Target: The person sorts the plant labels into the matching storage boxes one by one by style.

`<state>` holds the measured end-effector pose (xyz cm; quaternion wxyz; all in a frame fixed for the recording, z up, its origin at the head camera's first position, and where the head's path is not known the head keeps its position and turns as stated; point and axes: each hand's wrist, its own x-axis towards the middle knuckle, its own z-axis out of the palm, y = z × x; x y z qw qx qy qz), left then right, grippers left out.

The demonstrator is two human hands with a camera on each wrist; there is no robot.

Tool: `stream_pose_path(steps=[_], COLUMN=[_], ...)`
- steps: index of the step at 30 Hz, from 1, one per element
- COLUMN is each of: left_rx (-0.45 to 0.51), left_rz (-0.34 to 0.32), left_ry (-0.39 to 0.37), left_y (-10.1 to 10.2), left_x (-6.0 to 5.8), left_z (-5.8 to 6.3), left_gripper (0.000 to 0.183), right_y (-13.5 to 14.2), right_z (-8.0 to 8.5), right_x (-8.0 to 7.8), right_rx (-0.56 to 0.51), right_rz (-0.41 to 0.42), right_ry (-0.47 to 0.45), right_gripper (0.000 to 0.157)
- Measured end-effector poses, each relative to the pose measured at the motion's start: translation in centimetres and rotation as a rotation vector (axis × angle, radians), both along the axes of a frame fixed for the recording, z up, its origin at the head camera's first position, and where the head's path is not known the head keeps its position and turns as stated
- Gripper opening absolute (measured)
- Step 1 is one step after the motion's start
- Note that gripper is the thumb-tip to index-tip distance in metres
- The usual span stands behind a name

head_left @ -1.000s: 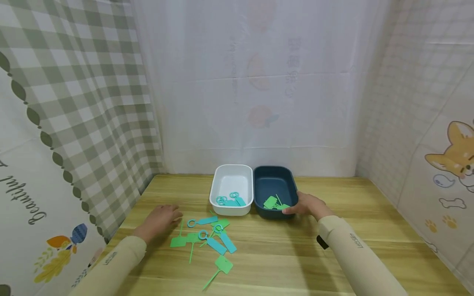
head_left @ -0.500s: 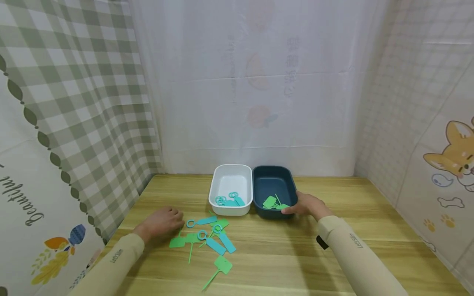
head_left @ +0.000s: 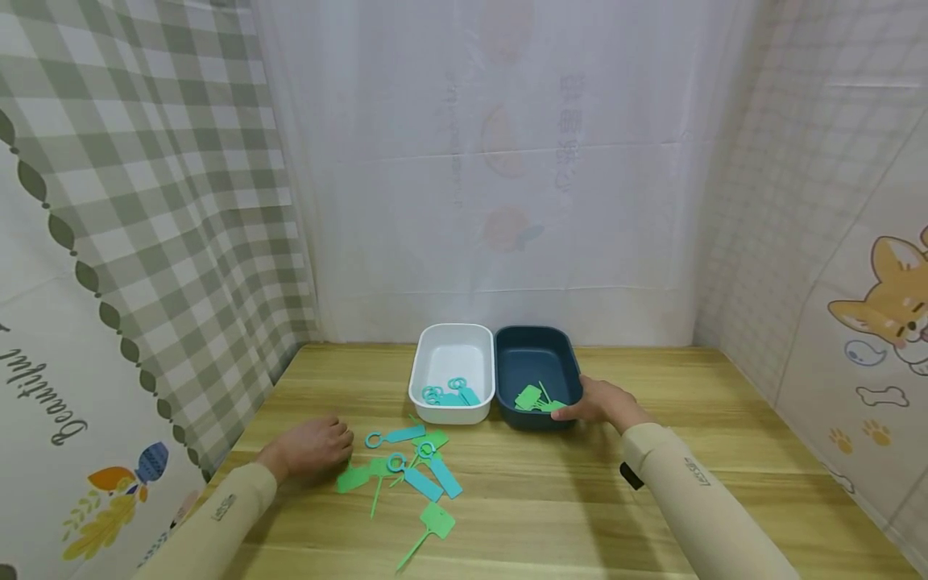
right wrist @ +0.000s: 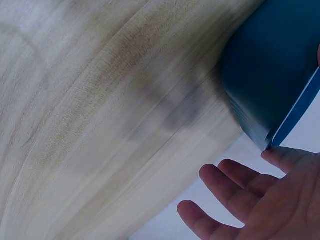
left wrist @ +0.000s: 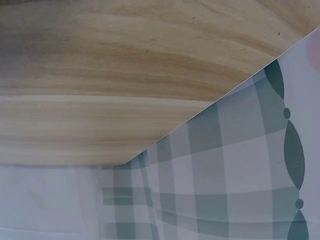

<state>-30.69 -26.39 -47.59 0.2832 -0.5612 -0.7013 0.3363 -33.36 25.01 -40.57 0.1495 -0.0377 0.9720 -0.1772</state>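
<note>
My left hand [head_left: 313,445] has its fingers bent down at the stem of a green tag [head_left: 353,480], at the left end of a small pile. Around it on the table lie turquoise ring tags [head_left: 423,483] and more green tags [head_left: 437,519] with thin stems. My right hand [head_left: 605,400] rests at the right front corner of a navy bin [head_left: 536,358]. In the right wrist view, the fingers of that hand [right wrist: 280,205] are spread, one touching the bin's rim [right wrist: 295,115]. The left wrist view shows neither the left hand nor the tags.
A white bin [head_left: 455,354] holding turquoise tags [head_left: 464,395] stands against the navy bin's left side. Green tags [head_left: 529,396] lie inside the navy bin. Checked cloth [head_left: 217,177] hangs along the left table edge, and pale cloth [head_left: 406,201] behind the table.
My left hand has come slightly down toward the green tag, and that tag has turned and shifted a little right. The right hand stays at the navy bin.
</note>
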Motion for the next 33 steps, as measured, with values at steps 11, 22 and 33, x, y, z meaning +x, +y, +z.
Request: stream_pose_path(steps=[11,22,33], left_rx=[0.0,0.14,0.505], left_rz=[0.032,0.126,0.117], left_ry=[-0.02,-0.077,-0.102], left_y=[-1.0,-1.7,-1.4], left_x=[0.7,0.7,-1.3], left_z=[0.0,0.7,2.3], left_gripper=[0.018,0.018,0.024], right_y=[0.0,0.0,0.1], right_z=[0.0,0.0,-0.2], right_x=[0.0,-0.1,-0.2], right_rx=[0.005,0.018,0.013], right_rz=[0.007,0.021,0.009], right_ry=[0.004,0.006,0.001], right_gripper=[0.113,0.112,0.112])
